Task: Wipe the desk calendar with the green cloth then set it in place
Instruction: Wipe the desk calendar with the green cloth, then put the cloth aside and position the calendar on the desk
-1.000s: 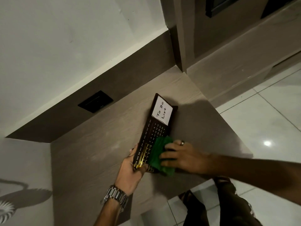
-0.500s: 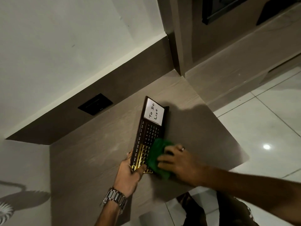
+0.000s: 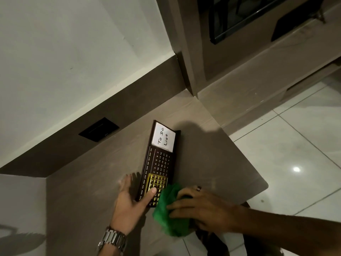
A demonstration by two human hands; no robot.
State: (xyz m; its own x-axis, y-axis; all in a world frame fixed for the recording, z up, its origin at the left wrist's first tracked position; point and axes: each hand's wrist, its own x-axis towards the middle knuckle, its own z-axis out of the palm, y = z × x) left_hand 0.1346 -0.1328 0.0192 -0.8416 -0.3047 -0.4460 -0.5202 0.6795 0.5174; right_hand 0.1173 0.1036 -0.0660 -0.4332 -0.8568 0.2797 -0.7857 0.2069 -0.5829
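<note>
The desk calendar (image 3: pixel 159 163) is a long dark panel with month names, date numbers, a gold frame near its close end and a white "To Do List" card at its far end. It stands tilted on the brown desk (image 3: pixel 212 163). My left hand (image 3: pixel 132 204) holds its near end, thumb on the gold frame and fingers behind. My right hand (image 3: pixel 201 207), wearing a ring, presses the bunched green cloth (image 3: pixel 168 217) at the calendar's near right corner, close to the desk's front edge.
A dark socket plate (image 3: pixel 98 129) sits in the brown back panel under the white wall. A cabinet column (image 3: pixel 191 52) rises at the desk's far right corner. White floor tiles (image 3: pixel 295 154) lie beyond the desk's right edge. A metal watch (image 3: pixel 112 239) is on my left wrist.
My right hand has slid the green cloth down the calendar face toward me, off its near end. My left fingers have spread out behind the calendar.
</note>
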